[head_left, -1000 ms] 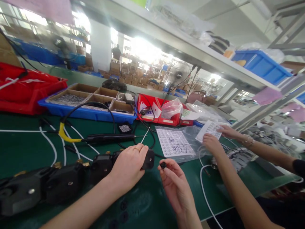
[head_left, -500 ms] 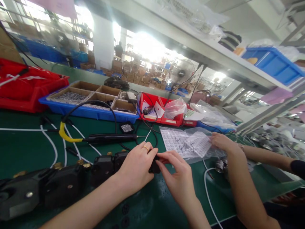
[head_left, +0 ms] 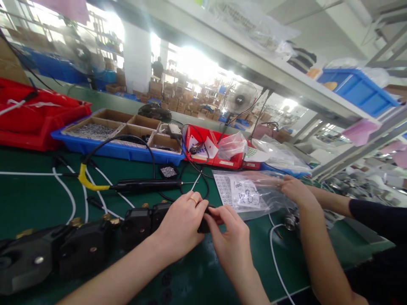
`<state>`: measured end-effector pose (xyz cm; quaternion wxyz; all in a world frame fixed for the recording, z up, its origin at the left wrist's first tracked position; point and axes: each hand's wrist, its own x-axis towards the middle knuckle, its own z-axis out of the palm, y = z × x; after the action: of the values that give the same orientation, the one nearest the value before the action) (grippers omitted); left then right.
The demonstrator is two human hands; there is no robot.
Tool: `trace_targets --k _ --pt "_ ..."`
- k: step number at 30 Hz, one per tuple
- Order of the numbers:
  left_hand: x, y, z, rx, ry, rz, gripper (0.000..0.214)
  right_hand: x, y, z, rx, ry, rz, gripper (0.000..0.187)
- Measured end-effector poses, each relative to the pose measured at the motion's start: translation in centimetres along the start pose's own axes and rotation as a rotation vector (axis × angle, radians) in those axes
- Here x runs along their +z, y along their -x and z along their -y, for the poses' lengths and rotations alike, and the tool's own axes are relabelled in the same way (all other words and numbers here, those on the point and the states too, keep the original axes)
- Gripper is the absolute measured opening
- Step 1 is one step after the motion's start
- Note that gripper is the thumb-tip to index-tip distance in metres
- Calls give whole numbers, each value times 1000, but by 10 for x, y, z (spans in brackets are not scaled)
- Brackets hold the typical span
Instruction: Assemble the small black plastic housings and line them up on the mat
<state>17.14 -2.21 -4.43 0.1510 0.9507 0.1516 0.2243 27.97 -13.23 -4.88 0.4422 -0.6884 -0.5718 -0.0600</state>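
Observation:
A row of black pump-like units [head_left: 85,245] with brass fittings lies on the green mat [head_left: 32,199], running from the lower left toward the middle. My left hand [head_left: 181,226], with a gold ring, grips the rightmost black unit [head_left: 159,214]. My right hand [head_left: 230,241] meets it from the right, its fingertips pressing a small black part against that unit's end. The part itself is mostly hidden by my fingers.
A black pen-shaped tool [head_left: 146,184] with a yellow-sleeved cable lies behind my hands, among white cords [head_left: 68,197]. A blue tray [head_left: 117,148] of cardboard parts boxes and red bins [head_left: 219,160] stand further back. To the right, a co-worker's hands [head_left: 294,190] handle a clear bag of label sheets [head_left: 248,195].
My right hand brought the small black part from mid-air to the end of the unit in my left hand. The co-worker moved a label sheet down onto the bag.

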Motion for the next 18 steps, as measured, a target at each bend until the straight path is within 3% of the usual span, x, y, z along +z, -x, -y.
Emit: trace_targets --k 18 --pt "-1 2 -4 -57 -16 37 34 11 2 -4 30 28 -91 20"
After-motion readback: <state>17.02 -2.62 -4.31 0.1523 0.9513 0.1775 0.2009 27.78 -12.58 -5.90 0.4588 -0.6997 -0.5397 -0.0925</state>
